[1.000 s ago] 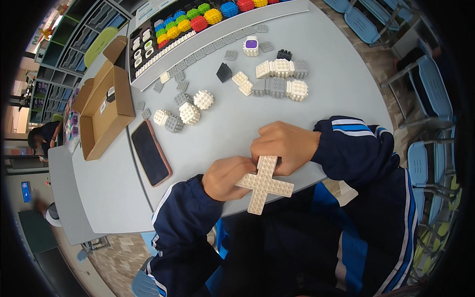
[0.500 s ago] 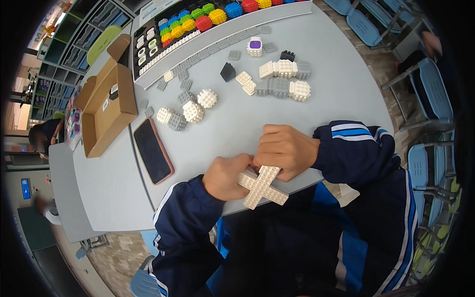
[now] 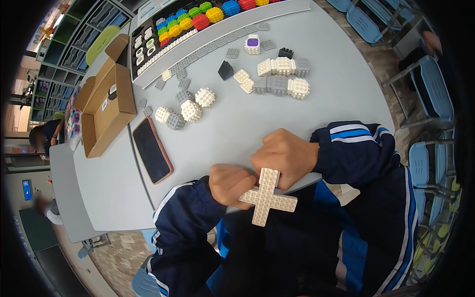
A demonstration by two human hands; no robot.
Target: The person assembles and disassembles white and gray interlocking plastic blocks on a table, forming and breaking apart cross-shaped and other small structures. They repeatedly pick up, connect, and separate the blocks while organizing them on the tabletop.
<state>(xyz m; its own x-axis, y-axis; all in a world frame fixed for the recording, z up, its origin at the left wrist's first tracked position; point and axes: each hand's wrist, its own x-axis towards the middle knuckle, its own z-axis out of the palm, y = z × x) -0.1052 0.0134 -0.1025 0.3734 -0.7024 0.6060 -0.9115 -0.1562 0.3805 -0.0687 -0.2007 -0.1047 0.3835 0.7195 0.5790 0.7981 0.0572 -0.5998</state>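
Note:
A white cross-shaped piece built of studded blocks (image 3: 268, 198) is held at the table's near edge, its lower arms over my lap. My left hand (image 3: 230, 184) is closed round its left arm. My right hand (image 3: 287, 156) is closed at its upper arm, and the fingertips of both hands are hidden behind the cross or curled under. Beyond my hands lie white and grey studded block clusters: one at the left (image 3: 190, 110) and two rows (image 3: 283, 66) at the right. Two white flat tiles (image 3: 242, 78) and a black wedge block (image 3: 225, 70) lie nearby.
A phone (image 3: 152, 151) lies left of my hands, beside an open cardboard box (image 3: 110, 106). At the back stands a long tray (image 3: 222, 25) of coloured blocks, with grey tiles (image 3: 200, 51) lined along it. A white block with a purple face (image 3: 252, 44) stands near.
The cross has turned slightly and shifted a little toward me and to the right. Both hands have moved slightly, and the right wrist is turned more, with its fingers less visible.

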